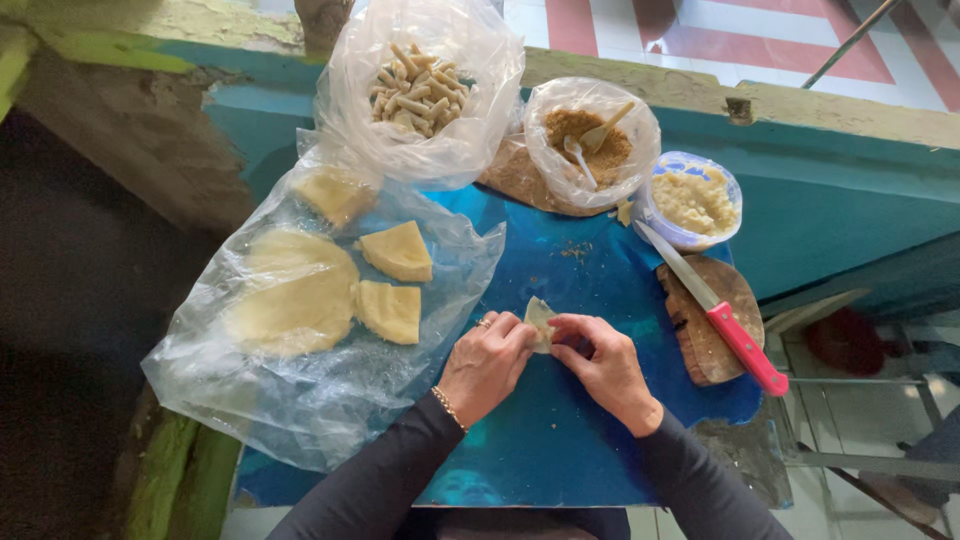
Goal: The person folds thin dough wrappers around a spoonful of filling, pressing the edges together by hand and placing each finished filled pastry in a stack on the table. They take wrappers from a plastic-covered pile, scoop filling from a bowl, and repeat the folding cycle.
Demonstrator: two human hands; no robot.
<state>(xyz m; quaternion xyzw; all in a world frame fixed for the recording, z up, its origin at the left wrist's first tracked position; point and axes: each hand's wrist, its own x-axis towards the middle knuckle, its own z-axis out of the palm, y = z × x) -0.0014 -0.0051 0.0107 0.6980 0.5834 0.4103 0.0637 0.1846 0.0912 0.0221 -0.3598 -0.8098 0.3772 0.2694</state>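
Observation:
My left hand (pixel 487 362) and my right hand (pixel 603 365) meet over the blue sheet (pixel 560 420) and both pinch a small pale piece of dough wrapper (pixel 541 318) between the fingertips. The piece looks folded; what is inside it is hidden. My left hand wears a ring and a bracelet. To the left, a clear plastic sheet (pixel 300 400) holds a round stack of wrappers (pixel 295 295) and two cut wedge pieces (pixel 392 280).
At the back, a plastic bag holds several rolled sticks (pixel 418 88). A bag of brown crumbs (pixel 590 140) has two spoons in it. A tub of pale filling (pixel 692 200) stands right. A pink-handled knife (pixel 715 310) lies across a wooden board (pixel 712 325).

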